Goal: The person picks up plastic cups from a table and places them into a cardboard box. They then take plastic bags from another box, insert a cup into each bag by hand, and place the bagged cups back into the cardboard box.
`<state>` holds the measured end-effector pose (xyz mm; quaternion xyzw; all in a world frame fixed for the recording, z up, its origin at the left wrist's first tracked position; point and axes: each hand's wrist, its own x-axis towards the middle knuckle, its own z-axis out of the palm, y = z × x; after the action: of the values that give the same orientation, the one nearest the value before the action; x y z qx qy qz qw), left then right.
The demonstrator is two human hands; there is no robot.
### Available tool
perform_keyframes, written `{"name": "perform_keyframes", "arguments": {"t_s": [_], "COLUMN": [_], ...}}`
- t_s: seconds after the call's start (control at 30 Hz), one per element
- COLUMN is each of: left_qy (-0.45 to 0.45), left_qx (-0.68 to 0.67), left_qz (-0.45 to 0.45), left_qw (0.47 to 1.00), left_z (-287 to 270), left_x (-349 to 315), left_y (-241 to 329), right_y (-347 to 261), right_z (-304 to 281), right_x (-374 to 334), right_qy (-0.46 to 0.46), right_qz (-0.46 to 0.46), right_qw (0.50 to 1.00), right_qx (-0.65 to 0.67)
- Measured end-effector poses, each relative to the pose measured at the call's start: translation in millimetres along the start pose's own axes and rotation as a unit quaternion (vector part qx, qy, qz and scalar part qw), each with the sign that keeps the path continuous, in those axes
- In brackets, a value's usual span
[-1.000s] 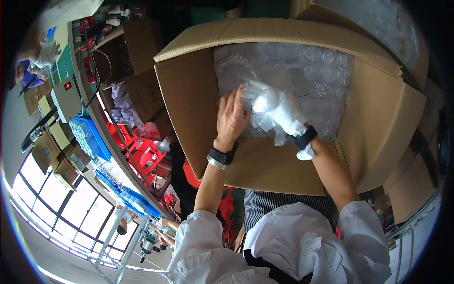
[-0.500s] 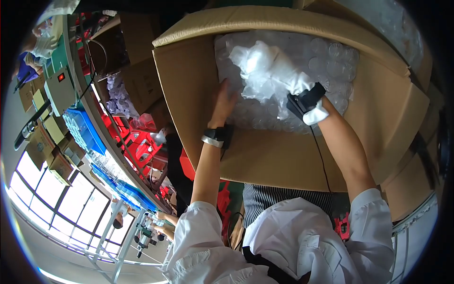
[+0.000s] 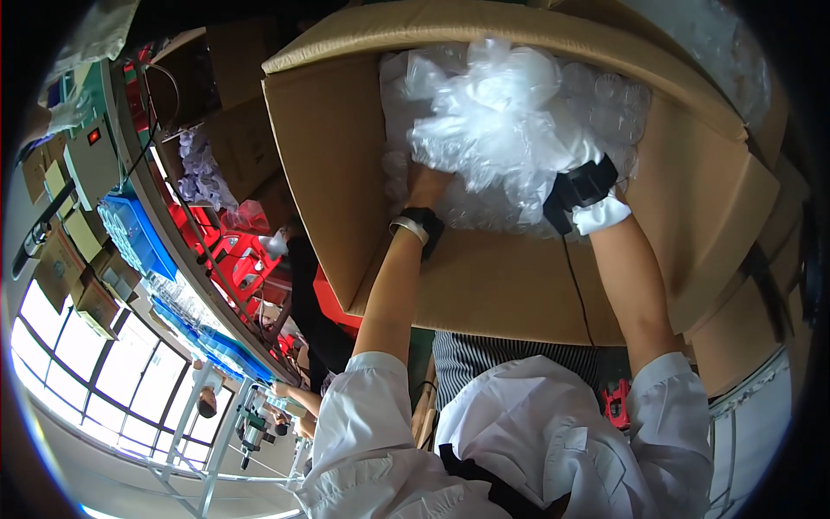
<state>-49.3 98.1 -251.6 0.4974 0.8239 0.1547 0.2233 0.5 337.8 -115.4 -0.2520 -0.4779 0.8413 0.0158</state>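
Note:
A large cardboard box (image 3: 510, 285) stands open before me. In it lies a layer of clear round plastic pieces (image 3: 609, 99), like cups or lids, under clear film. My right hand (image 3: 527, 82), in a white glove with a black strap at the wrist, is closed on a crumpled clear plastic bag (image 3: 471, 134) over the layer; motion blurs its fingers. My bare left hand (image 3: 428, 183) reaches in at the box's left side, against the bag's lower edge. Plastic covers its fingers, so their grip cannot be made out. Its wrist bears a black and silver band.
To the left runs a workbench with blue trays (image 3: 138, 233) and a grey control box (image 3: 93, 160) with a red light. Red plastic stools (image 3: 238, 268) stand below it. More cardboard cartons (image 3: 743, 337) are at the right. Other people work at the far left.
My right hand has moved up and slightly right, and the plastic bag is now spread wider. My left hand has shifted right, its fingers going under the plastic.

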Motion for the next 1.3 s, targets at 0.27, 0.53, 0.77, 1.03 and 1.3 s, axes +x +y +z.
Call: {"name": "perform_keyframes", "arguments": {"t_s": [0.27, 0.53, 0.77, 1.03, 1.3], "left_qy": [-0.034, 0.018, 0.039, 0.044, -0.141], "left_qx": [-0.538, -0.734, -0.736, -0.26, 0.027], "left_qz": [-0.47, -0.447, -0.414, -0.31, -0.243], "left_qw": [0.699, 0.511, 0.534, 0.914, 0.959], "left_z": [-126.3, -154.3, -137.2, -108.2, -58.4], "left_x": [0.5, 4.9, -3.1, 1.1, 4.5], "left_y": [47.7, 95.2, 86.7, 15.8, -16.6], "right_y": [-42.3, 4.4, 18.1, -19.1, -18.7], "right_z": [-35.6, 31.9, 42.1, 43.6, 32.7], "right_x": [-82.4, -80.9, -47.5, -11.1, 30.6], "right_qy": [0.098, 0.045, -0.011, -0.078, -0.148], "right_qz": [0.191, -0.004, -0.057, -0.04, -0.049], "right_qw": [0.897, 0.971, 0.859, 0.991, 0.988], "right_qx": [-0.386, -0.234, -0.509, 0.101, 0.0]}}
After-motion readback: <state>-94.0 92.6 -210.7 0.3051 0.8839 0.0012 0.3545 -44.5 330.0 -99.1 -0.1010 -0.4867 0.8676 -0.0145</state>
